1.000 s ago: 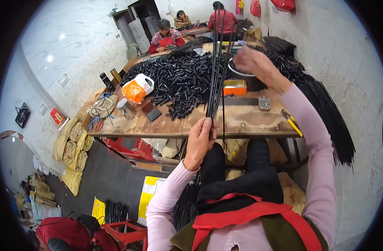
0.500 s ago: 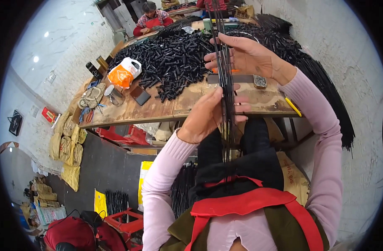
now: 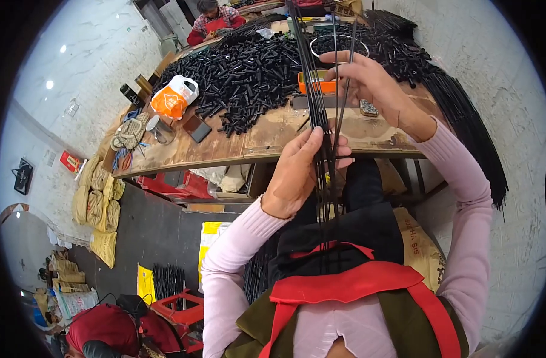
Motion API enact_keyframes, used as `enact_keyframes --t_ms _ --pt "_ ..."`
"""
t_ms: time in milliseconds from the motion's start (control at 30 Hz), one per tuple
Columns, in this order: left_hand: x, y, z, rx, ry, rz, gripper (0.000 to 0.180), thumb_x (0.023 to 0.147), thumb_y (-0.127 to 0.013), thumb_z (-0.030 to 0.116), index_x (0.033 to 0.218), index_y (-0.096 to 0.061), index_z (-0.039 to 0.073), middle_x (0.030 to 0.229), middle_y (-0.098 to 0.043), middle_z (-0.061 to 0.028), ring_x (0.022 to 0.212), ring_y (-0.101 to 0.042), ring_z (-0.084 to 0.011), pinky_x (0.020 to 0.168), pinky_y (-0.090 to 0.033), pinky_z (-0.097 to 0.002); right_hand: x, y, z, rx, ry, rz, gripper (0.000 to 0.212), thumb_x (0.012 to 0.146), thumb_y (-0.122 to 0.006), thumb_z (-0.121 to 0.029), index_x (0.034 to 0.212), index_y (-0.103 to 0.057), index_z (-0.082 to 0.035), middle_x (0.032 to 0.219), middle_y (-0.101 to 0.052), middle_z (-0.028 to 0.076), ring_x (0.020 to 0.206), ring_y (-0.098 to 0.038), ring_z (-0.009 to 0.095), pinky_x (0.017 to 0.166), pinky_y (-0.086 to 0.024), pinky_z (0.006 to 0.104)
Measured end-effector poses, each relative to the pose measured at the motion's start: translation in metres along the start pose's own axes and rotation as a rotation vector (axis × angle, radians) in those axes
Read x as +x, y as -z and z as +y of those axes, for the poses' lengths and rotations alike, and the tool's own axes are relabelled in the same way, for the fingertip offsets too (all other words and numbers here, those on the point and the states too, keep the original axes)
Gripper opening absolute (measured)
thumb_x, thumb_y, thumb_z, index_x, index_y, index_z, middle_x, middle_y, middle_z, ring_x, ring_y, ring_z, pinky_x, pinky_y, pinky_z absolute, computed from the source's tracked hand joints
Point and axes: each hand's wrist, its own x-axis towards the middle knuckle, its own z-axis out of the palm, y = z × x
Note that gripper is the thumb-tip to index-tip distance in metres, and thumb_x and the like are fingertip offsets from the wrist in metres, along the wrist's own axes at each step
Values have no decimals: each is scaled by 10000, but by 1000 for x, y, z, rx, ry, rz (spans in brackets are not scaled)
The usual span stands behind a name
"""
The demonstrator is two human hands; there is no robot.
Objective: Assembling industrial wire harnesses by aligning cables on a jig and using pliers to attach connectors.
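Note:
My left hand [image 3: 295,173] grips a bundle of long, thin black rods [image 3: 313,83] above my lap, its thumb across the front and its fingertips showing behind. The rods stand nearly upright and fan apart toward the top. Two of them lean to the right of the rest. My right hand [image 3: 377,86] is raised over the bench's front edge, with its fingers curled about these separated rods. Exactly how the fingertips meet the rods is hard to make out. The rods' lower ends reach down to my black apron [image 3: 368,230].
On the wooden bench [image 3: 267,132] lie a large heap of short black tubes [image 3: 249,83], an orange box [image 3: 326,87], an orange-and-white bag [image 3: 172,98] and a metal cup [image 3: 160,131]. More long black rods [image 3: 464,113] hang off the right end. A co-worker [image 3: 216,22] sits at the far side.
Two rods have come apart from the bundle toward the right. My right hand has shifted slightly right, its flat fingers now curled. My left hand still grips the bundle.

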Motion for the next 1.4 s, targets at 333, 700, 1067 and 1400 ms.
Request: enact_keyframes --t_ms 333,700,1067,1400 --pt "5 13 -3 -82 -17 39 341 1044 -457 228 1243 -500 -45 1034 -641 -125 978 -649 -215 916 -558 -399 -24 -8 -12 -72 32 -295 239 981 -574 -256 1025 -608 -23 863 -651 40 702 -636 91 553 -469 196" --pt "1 2 2 34 18 52 313 1021 -514 179 1237 -501 -47 969 -631 -106 863 -665 -193 862 -579 -378 31 16 4 9 151 -50 316 1010 -518 -319 1021 -644 -30 885 -660 15 627 -566 48 552 -478 202" --pt "31 13 17 138 18 -14 243 1010 -508 102 1220 -519 -19 1054 -661 -145 947 -678 -212 830 -595 -356 59 27 50 270 -200 -135 696 975 -403 -613 1181 -553 34 1207 -613 205 1097 -626 240 907 -520 324" --pt "45 33 29 -69 148 -220 396 1052 -415 225 1308 -433 -76 1295 -557 -251 1185 -588 -328 986 -518 -457 47 2 31 406 -142 -393 389 1034 -464 -272 1239 -532 52 1258 -596 192 1150 -613 275 1021 -495 378"
